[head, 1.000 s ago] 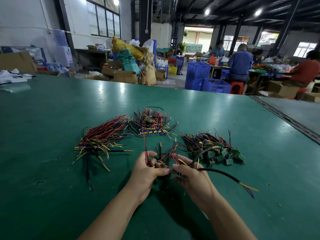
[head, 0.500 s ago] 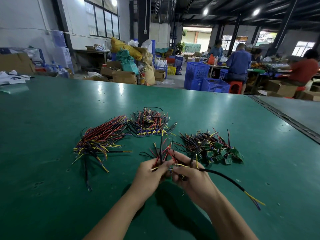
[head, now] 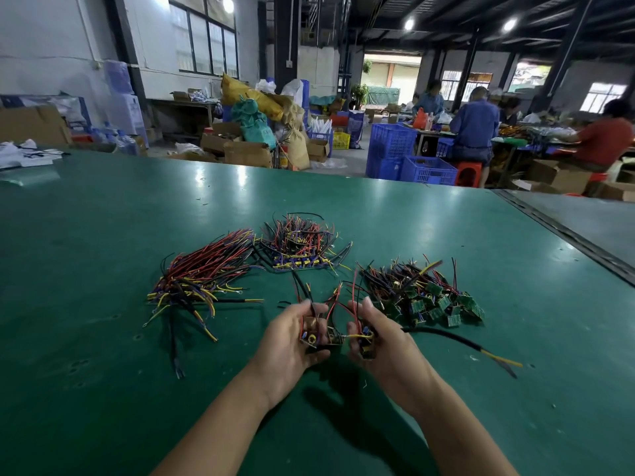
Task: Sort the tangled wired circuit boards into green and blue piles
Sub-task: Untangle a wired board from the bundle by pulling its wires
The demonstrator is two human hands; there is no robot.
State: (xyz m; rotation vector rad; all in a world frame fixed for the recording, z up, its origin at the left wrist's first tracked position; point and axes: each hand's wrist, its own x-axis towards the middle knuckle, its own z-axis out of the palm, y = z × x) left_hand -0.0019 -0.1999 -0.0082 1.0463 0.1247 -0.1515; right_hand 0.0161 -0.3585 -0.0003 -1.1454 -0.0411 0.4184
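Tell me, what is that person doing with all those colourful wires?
A person is sorting little wired circuit boards on a green table. The left hand grips a board, the right hand grips a second board, and thin wires run between the two. A pile of green boards lies to the right, a pile of blue boards farther back, and a long wire bundle to the left.

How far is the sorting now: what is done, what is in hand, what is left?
Done, apparently: a green pile on the right, a blue pile in the middle. In hand: left hand and right hand each grip wired boards joined by tangled wires. Left: parting and placing these; whether the wire bundle at left is sorted, I cannot tell.
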